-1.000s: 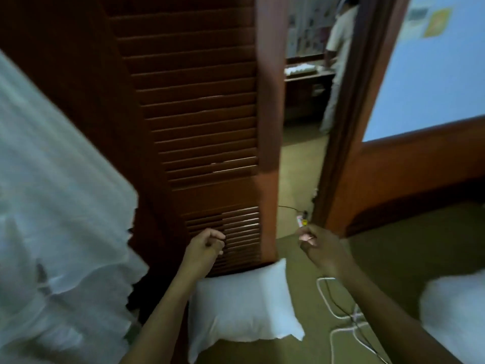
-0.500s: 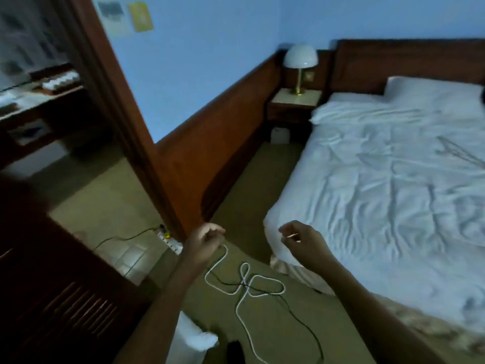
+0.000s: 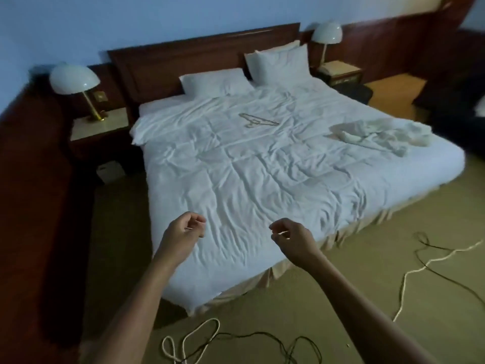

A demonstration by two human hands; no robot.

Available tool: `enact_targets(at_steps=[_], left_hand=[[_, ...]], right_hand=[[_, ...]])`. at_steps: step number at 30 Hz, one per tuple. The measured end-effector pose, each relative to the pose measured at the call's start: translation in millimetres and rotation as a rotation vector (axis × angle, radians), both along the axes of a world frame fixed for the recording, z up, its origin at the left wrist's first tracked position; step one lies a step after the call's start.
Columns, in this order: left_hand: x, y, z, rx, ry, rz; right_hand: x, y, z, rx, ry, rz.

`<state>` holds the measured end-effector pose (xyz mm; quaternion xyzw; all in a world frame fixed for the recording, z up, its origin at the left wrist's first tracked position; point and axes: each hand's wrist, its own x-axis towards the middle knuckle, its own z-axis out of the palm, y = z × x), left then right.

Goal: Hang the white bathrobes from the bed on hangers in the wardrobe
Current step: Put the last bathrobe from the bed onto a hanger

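Dome lamp (image 3: 74, 80) on nightstand (image 3: 99, 127), flat pillow (image 3: 215, 84), propped pillow (image 3: 278, 64) against headboard (image 3: 170, 59), white cord (image 3: 420, 267), black cable (image 3: 249, 334) on carpet (image 3: 315, 298)

The bed (image 3: 249, 179) fills the middle of the view, its white cover creased. A crumpled white bathrobe (image 3: 380, 134) lies on the bed near its right edge. A hanger (image 3: 258, 121) lies flat on the bed's middle, toward the headboard, well apart from the bathrobe. 2 pillows (image 3: 215, 84) sit at the bed's head, and 2 lamps (image 3: 74, 77) flank it. The left hand (image 3: 183, 232) and right hand (image 3: 291, 236) hang over the bed's foot, fingers loosely curled, holding nothing. A white cord (image 3: 405, 278) trails on the floor beside the bed's foot.
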<state>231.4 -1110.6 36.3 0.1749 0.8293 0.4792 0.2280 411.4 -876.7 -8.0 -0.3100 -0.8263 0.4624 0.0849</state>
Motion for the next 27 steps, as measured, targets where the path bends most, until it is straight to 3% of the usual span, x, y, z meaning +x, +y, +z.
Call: enact_targets(at_steps=[12,27], left_hand=[[-18.1,249.7,-11.1,0.084,-0.092,-0.459],[-10.0,601.9,-52.2,0.016,-0.12,-0.586]], right_hand=[[51.6,142.1,-21.7,-0.075,0.029,-0.506],[115.5,464.9,-19.1,-0.008,-0.023,-0.726]])
